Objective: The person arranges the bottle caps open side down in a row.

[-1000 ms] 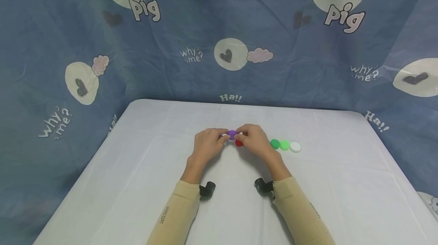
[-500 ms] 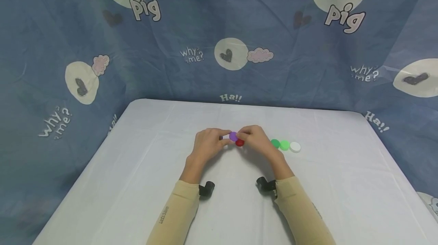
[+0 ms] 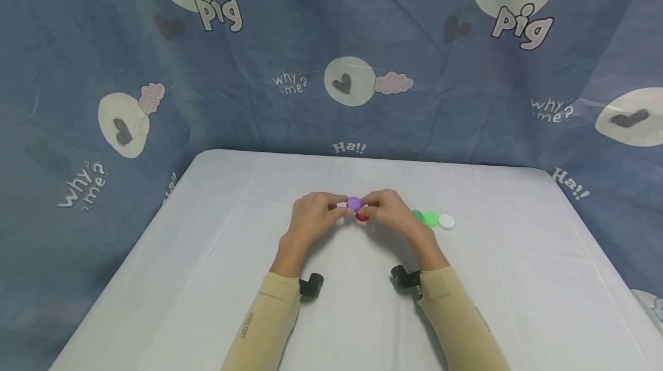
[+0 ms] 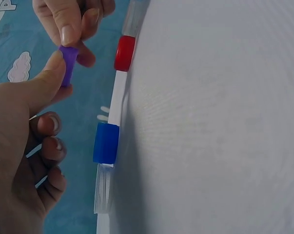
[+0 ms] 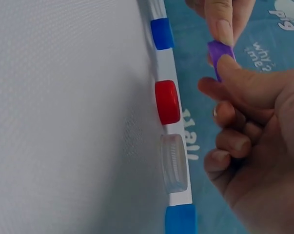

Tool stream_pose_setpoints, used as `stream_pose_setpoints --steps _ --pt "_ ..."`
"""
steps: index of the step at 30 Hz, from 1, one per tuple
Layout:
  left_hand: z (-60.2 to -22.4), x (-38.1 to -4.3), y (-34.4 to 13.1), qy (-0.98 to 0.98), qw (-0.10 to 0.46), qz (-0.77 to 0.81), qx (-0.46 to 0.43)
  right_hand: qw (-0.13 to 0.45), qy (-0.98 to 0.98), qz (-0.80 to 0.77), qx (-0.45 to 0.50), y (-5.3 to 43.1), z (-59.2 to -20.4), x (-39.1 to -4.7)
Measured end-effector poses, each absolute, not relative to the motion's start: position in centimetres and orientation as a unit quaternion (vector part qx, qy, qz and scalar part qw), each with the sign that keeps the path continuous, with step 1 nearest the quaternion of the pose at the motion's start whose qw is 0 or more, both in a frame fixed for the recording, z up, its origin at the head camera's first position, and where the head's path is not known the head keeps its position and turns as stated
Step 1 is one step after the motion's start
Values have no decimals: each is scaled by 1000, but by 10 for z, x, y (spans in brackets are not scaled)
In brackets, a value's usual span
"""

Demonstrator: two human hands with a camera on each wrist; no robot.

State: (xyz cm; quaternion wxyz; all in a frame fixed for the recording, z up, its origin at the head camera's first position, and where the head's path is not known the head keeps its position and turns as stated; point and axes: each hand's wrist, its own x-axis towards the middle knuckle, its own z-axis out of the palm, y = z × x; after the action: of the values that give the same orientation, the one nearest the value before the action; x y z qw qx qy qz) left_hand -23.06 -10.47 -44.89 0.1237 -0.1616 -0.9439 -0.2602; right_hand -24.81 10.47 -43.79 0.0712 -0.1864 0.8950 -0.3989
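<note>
A small purple bottle cap [image 3: 354,203] is held up between both hands over the table, its round face showing in the head view. My left hand [image 3: 313,217] pinches its left edge between thumb and index finger. From the opposite side, thumb and fingers of my right hand [image 3: 393,213] grip it too. Edge-on in the left wrist view, the purple cap has both thumbs pressed on it. Below the hands lies a red cap [image 5: 167,102], partly covered by the right fingers in the head view. A blue cap [image 4: 106,143] sits under my left hand.
Clear caps stand beside the blue one and the red one, such as the clear cap [image 5: 174,163]. A lighter blue cap [image 5: 181,219] follows. Rightward lie a dark green cap [image 3: 417,214], a light green cap [image 3: 430,219] and a white cap [image 3: 446,222] on the white table [image 3: 518,279].
The purple cap has tilted and turned between the fingers. My left fingertips, slightly off it half a second ago, are at its edge again. The right forearm has shifted slightly right.
</note>
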Motion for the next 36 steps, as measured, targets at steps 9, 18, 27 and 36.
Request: stream_pose_setpoints --steps 9,18,27,36 --pt "-450 -231 -105 -949 101 -259 -150 23 904 -382 -188 101 -440 -249" --pt "-451 -232 -105 -948 118 -257 -143 14 905 -383 -185 99 -440 -248" --pt "-452 -233 -105 -948 142 -254 -128 8 914 -360 -185 96 -437 -247" --pt "-455 -235 -105 -952 151 -240 -116 6 925 -331 -186 92 -441 -249"
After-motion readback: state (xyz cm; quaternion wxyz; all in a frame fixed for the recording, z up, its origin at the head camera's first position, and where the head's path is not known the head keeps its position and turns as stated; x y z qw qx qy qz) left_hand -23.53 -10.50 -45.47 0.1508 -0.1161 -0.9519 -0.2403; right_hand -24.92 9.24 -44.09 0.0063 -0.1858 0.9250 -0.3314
